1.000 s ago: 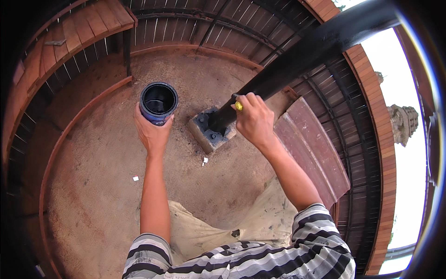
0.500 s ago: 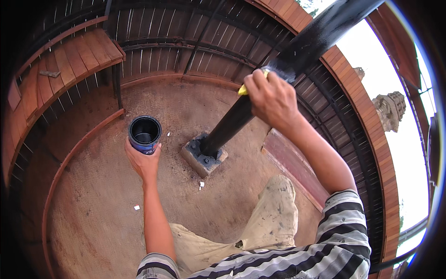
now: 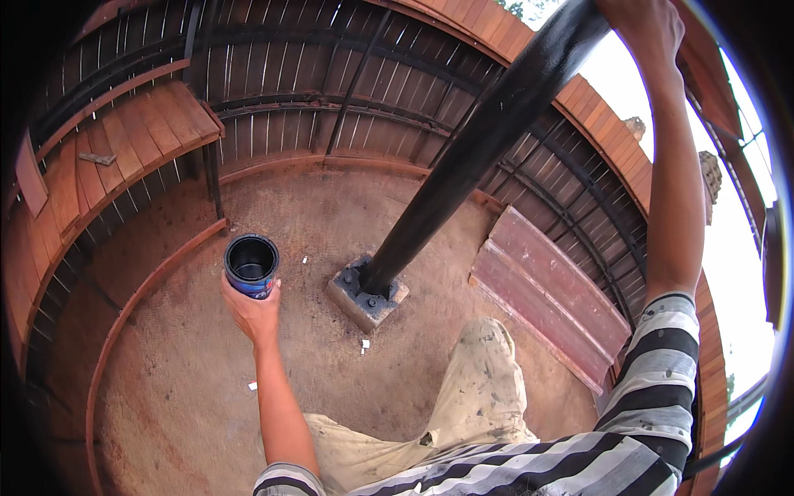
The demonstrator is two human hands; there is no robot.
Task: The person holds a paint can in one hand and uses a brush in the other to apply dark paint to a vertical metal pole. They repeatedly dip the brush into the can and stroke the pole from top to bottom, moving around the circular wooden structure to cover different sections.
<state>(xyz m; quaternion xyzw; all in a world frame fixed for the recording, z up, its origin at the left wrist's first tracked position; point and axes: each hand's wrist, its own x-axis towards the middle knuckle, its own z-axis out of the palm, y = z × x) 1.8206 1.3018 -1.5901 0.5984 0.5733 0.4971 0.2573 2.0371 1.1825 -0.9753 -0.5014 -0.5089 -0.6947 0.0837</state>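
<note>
My left hand (image 3: 253,312) is wrapped round a blue can (image 3: 251,266), holding it upright with its mouth toward me. Black paint coats the inside walls and rim. My right hand (image 3: 651,31) is raised high at the upper right, its fingers curled beside the upper part of a black pole (image 3: 484,140). The frame's top edge cuts that hand off; the paintbrush it gripped half a second ago is out of sight now. Glossy black covers the pole, which slants down to a bolted plate on a concrete block (image 3: 354,309).
A curved wooden bench (image 3: 136,136) runs along the left, a small wood scrap (image 3: 98,159) on it. A slatted wall (image 3: 273,136) curves behind. Reddish panels (image 3: 550,285) lie right of the pole. White scraps (image 3: 365,345) dot the brown floor (image 3: 190,364). My paint-spotted trousers (image 3: 480,380) show below.
My right hand has moved up and to the right along the pole, arm stretched out, and the brush has left view. The left hand still holds the can in nearly the same place.
</note>
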